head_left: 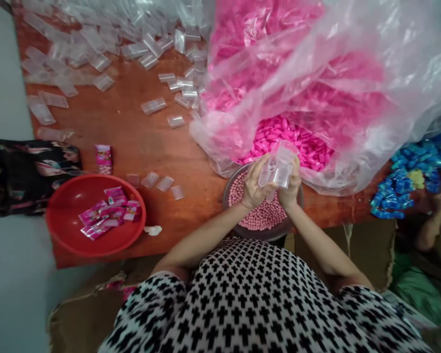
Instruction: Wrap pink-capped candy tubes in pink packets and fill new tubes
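Reddish wooden table (132, 142) | left hand (255, 185), right hand (289, 190) pinching clear plastic sleeve (281, 169) | pink sachets (103, 215) in red basin (69, 196): print unreadable

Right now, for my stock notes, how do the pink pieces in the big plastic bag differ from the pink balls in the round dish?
The pieces in the bag are vivid pink and elongated; the balls are paler and round. The pieces lie heaped inside clear plastic; the balls sit loose in a dark dish. Both are small, pink and many.

Reddish-brown wooden surface (132, 142): loose clear plastic sachets (150, 105) scattered; round red plastic basin (64, 215); shallow grey metal dish (260, 235) of pink tablets; large clear polythene bag (334, 181) of pink pieces.
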`<state>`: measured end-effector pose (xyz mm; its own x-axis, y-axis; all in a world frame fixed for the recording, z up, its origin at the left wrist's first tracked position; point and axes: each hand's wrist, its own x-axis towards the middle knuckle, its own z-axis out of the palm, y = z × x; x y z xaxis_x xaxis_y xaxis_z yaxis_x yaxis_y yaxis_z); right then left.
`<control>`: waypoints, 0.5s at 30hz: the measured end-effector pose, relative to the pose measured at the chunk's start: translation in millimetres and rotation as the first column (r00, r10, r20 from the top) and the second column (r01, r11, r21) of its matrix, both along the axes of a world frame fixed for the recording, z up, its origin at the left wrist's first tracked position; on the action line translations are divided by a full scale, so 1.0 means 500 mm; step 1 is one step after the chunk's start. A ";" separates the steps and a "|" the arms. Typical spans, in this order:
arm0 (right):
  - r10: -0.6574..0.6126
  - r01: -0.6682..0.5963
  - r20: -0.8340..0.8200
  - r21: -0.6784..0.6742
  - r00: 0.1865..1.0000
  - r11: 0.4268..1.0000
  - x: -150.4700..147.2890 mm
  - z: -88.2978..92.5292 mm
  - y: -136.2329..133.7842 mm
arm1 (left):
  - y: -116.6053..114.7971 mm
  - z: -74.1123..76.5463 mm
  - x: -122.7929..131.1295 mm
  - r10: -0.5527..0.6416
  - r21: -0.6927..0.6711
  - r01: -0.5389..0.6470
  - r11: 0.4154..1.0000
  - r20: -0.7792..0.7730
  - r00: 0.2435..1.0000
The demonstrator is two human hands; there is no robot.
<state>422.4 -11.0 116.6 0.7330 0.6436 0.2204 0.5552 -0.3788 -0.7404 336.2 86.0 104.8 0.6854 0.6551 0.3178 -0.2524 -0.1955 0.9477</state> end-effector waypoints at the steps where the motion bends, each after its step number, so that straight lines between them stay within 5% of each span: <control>1: -0.022 0.022 -0.006 0.008 1.000 1.000 -0.004 -0.021 -0.028 | -0.023 -0.023 -0.005 -0.043 0.004 0.044 0.999 -0.044 0.998; 4: 0.002 -0.004 -0.051 -0.038 0.999 0.999 0.002 -0.069 -0.089 | -0.059 -0.079 -0.009 -0.126 0.057 0.145 0.988 -0.255 0.959; 7: 0.101 -0.113 -0.078 -0.159 0.992 0.981 0.021 -0.083 -0.123 | -0.061 -0.104 -0.001 -0.186 0.163 0.280 0.946 -0.435 0.881; 11: 0.165 -0.169 -0.035 -0.280 0.986 0.945 0.028 -0.051 -0.163 | -0.045 -0.092 -0.007 -0.191 0.280 0.382 0.881 -0.527 0.828; 15: 0.154 -0.143 0.013 -0.286 0.988 0.947 0.010 -0.019 -0.214 | -0.034 -0.070 -0.066 -0.073 0.318 0.286 0.904 -0.544 0.836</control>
<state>427.5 -118.0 106.9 0.6195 0.7841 0.0365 0.6447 -0.4817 -0.5937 303.4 68.9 69.7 0.9092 0.4082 0.0823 0.1770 -0.5578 0.8109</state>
